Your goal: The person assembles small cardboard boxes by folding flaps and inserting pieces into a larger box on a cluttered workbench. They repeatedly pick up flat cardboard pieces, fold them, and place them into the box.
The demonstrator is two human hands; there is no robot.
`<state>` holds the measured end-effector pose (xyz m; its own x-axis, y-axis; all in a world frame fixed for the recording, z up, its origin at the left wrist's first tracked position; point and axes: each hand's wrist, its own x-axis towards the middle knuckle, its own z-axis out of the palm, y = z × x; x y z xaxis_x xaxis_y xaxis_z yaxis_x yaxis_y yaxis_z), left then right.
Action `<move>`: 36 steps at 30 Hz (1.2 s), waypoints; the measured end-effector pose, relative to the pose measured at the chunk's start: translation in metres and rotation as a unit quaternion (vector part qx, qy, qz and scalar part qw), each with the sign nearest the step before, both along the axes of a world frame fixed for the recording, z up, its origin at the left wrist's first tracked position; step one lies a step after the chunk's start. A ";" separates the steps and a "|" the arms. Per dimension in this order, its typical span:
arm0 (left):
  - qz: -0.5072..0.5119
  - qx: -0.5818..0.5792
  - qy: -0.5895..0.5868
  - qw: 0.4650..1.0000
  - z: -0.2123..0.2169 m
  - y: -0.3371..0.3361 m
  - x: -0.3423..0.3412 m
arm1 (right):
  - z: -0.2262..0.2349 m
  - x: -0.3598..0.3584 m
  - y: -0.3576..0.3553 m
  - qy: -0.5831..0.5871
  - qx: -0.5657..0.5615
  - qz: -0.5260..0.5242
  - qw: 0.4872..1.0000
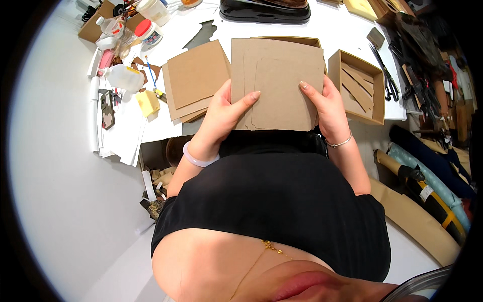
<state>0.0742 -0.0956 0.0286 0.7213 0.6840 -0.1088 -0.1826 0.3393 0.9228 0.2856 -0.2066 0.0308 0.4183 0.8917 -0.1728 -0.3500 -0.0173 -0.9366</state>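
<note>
I hold several brown cardboard sheets (287,90) in a loose, uneven stack at the near edge of the table. My left hand (230,108) grips their left side, thumb on top and fingers hidden beneath. My right hand (326,105) pinches the right side the same way. Left of them lies another pile of brown cardboard sheets (196,70), close to my left hand. Behind the held sheets a cardboard box (307,41) shows only its far rim. To the right of my right hand stands an open cardboard box (377,103) with cardboard strips (358,90) inside.
A yellow sponge (147,103), a phone (107,109), a translucent bottle (125,78) and a red-lidded jar (148,31) stand or lie at left on the white table (176,133). Black scissors (386,75) lie at right, a black tray (264,12) at the back. Material rolls (417,216) lean at right.
</note>
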 end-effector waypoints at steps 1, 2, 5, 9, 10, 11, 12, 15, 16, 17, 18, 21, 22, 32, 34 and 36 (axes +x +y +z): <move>0.006 -0.001 -0.002 1.000 0.000 -0.001 -0.001 | 0.000 -0.001 0.001 -0.005 0.003 -0.003 1.000; 0.012 -0.002 -0.004 1.000 0.000 -0.002 -0.002 | 0.000 -0.001 0.002 -0.005 0.003 0.003 1.000; 0.027 -0.003 -0.006 1.000 -0.001 -0.002 -0.005 | -0.001 -0.001 0.003 -0.006 0.000 0.016 1.000; 0.052 -0.032 -0.005 0.998 -0.005 -0.004 -0.010 | -0.003 -0.005 0.005 -0.012 0.003 0.016 1.000; 0.054 -0.038 -0.005 0.998 -0.005 -0.004 -0.011 | -0.002 -0.006 0.004 -0.015 0.008 0.013 1.000; 0.056 -0.043 -0.005 0.997 -0.005 -0.005 -0.013 | -0.002 -0.007 0.003 -0.004 0.003 0.024 1.000; 0.057 -0.049 -0.005 0.997 -0.005 -0.004 -0.014 | -0.003 -0.007 0.000 0.007 -0.001 0.034 0.999; 0.063 -0.034 0.010 0.997 -0.008 -0.003 -0.010 | -0.007 -0.004 0.001 -0.009 0.005 0.020 1.000; 0.061 -0.039 0.018 0.997 -0.011 -0.001 -0.008 | -0.010 -0.001 0.001 -0.036 -0.007 0.010 0.999; 0.071 -0.037 0.005 0.997 -0.019 0.001 -0.007 | -0.006 -0.004 0.003 -0.014 -0.004 0.010 1.000; 0.068 -0.044 -0.008 0.997 -0.019 0.001 -0.010 | -0.008 -0.005 0.006 -0.010 -0.007 0.013 1.000; 0.022 -0.048 -0.033 0.998 -0.009 0.001 -0.010 | -0.002 -0.005 0.001 0.010 0.010 0.027 1.000; 0.017 -0.051 -0.034 0.998 -0.006 0.001 -0.008 | -0.001 -0.003 0.002 0.005 0.006 0.029 1.000; 0.009 -0.047 -0.042 0.998 -0.011 0.001 -0.018 | 0.001 -0.013 0.004 0.003 0.012 0.036 0.999; 0.001 -0.058 -0.040 0.998 -0.005 0.000 -0.020 | 0.000 -0.014 0.005 0.005 0.016 0.036 0.999; 0.001 -0.042 -0.022 0.999 -0.001 -0.002 -0.022 | 0.001 -0.017 0.006 -0.004 0.008 0.036 0.999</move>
<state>0.0522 -0.0971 0.0274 0.7248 0.6759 -0.1339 -0.2241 0.4151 0.8817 0.2684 -0.2011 0.0322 0.3545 0.9222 -0.1549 -0.3417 -0.0264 -0.9394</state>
